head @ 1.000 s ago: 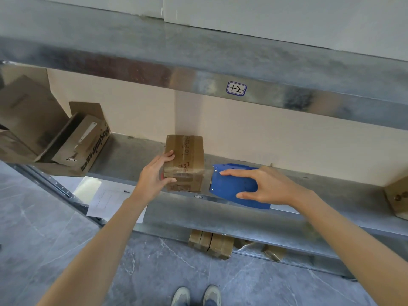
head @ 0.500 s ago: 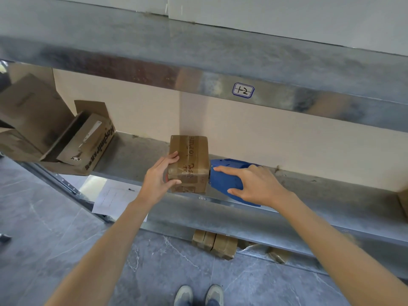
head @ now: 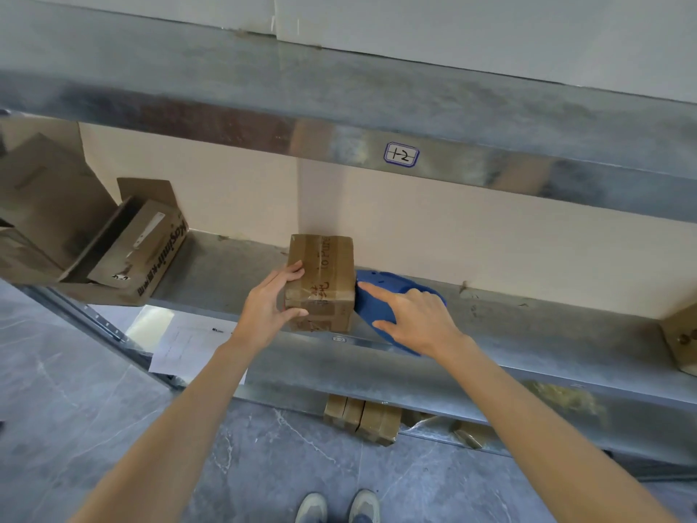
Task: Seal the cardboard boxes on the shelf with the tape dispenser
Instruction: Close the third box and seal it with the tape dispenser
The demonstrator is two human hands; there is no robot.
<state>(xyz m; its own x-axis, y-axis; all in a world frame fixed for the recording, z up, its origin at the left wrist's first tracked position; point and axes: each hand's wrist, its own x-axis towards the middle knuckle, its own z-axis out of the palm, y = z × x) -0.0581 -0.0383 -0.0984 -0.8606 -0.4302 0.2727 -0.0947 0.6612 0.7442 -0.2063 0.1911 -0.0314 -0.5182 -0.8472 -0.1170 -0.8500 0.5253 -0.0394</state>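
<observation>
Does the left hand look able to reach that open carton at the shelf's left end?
Probably yes: only bare shelf lies between the left hand and the open carton, though it grips the small box and must first let go.

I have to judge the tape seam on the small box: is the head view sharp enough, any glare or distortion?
Head view: the small box is fairly sharp, handwriting visible, slight sheen on its tape; upper shelf beam carries smeared reflections; wide-angle lens bows the shelf lines; right hand covers part of the blue tape dispenser.
</observation>
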